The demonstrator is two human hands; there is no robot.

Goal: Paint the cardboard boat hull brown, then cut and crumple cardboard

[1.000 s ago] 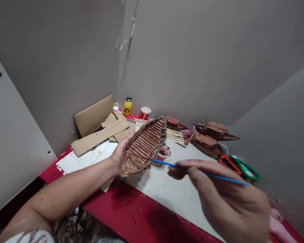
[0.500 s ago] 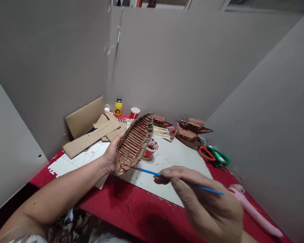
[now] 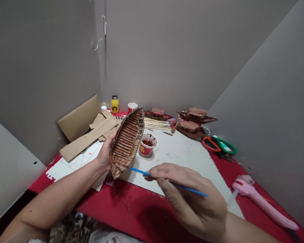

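Note:
My left hand (image 3: pixel 105 153) grips a small cardboard boat hull (image 3: pixel 127 141), ribbed inside and partly painted brown, and holds it tilted above the table. My right hand (image 3: pixel 190 199) pinches a thin blue paintbrush (image 3: pixel 142 172). Its tip touches the near end of the hull. A red paper cup of brown paint (image 3: pixel 147 144) stands just right of the hull on a white sheet (image 3: pixel 182 158).
Cardboard strips (image 3: pixel 87 136) lie at the left. A yellow bottle (image 3: pixel 114 104) and another red cup (image 3: pixel 132 107) stand at the back. Painted boat models (image 3: pixel 194 123), wooden sticks (image 3: pixel 155 123), orange and green scissors (image 3: pixel 218 145) and a pink knife (image 3: pixel 260 202) lie right. Grey panels enclose the red table (image 3: pixel 136 212).
The brush tip has moved down the hull toward its near end. My view has shifted, so the hull and both hands sit further left in the picture.

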